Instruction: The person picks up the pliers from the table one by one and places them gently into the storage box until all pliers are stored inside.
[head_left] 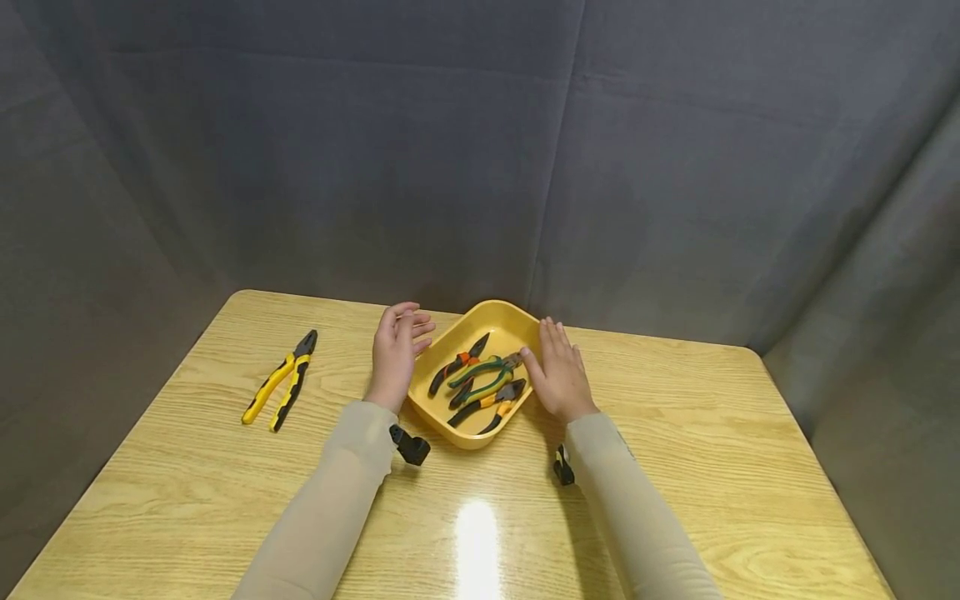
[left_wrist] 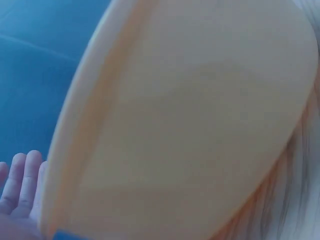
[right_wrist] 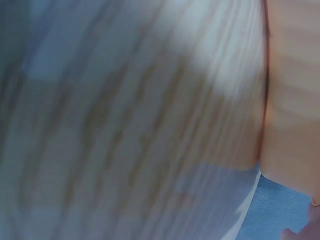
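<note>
A yellow plastic bin [head_left: 467, 440] stands at a slant on the table, its side filling the left wrist view. Inside lie several pliers: a pair with black and orange grips [head_left: 467, 358], a green-and-yellow pair [head_left: 491, 387] and a black-and-yellow-orange pair [head_left: 489, 401]. My left hand [head_left: 393, 357] is at the bin's left wall, fingers loosely bent and spread. Along the right wall my right hand [head_left: 562, 377] lies with straight fingers, thumb at the rim. Only a bit of the right hand [right_wrist: 304, 231] shows in the right wrist view, beside the bin [right_wrist: 295, 100].
Long pliers with yellow-and-black handles [head_left: 303, 350] lie spread on the wooden table [head_left: 675, 450], left of my left hand. A grey curtain [head_left: 375, 167] hangs close behind the table's back edge and at both sides.
</note>
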